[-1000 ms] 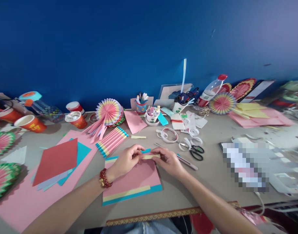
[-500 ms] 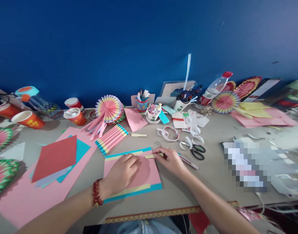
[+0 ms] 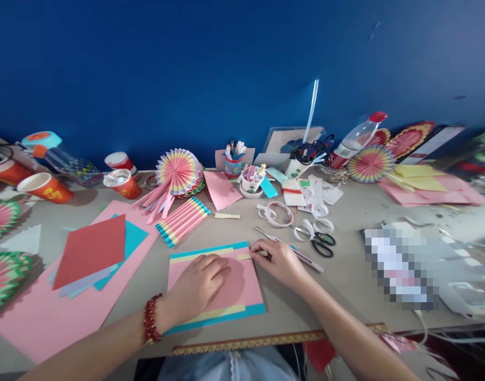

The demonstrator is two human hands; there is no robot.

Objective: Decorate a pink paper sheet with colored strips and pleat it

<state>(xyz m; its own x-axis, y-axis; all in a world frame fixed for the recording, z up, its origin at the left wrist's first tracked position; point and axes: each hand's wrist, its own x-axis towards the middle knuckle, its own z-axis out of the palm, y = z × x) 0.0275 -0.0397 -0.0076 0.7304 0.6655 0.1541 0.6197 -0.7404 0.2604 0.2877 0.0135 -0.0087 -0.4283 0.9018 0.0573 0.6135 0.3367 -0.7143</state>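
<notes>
A pink paper sheet (image 3: 244, 288) lies in front of me, with blue bands along its far and near edges and a yellow strip beside each. Resting flat on its left half, my left hand (image 3: 198, 283) has its fingers stretched out and holds nothing. My right hand (image 3: 280, 262), at the sheet's upper right corner, pinches a short yellow paper strip (image 3: 245, 256). The strip's left end lies over the sheet, below the far blue band; its right part is between my fingers. Just beyond, a pleated pink paper piece (image 3: 182, 221) with blue and yellow ends lies on the table.
A utility knife (image 3: 305, 259), black-handled scissors (image 3: 323, 243) and tape rolls (image 3: 280, 214) lie right of the sheet. Red and blue papers (image 3: 91, 248) are stacked at left. Paper cups (image 3: 46, 188), pleated rosettes (image 3: 179, 172) and a tilted bottle (image 3: 359, 140) line the blue wall.
The whole view has shifted slightly. Both hands keep nearly the same place on the sheet, and the yellow strip stays pinched in my right hand.
</notes>
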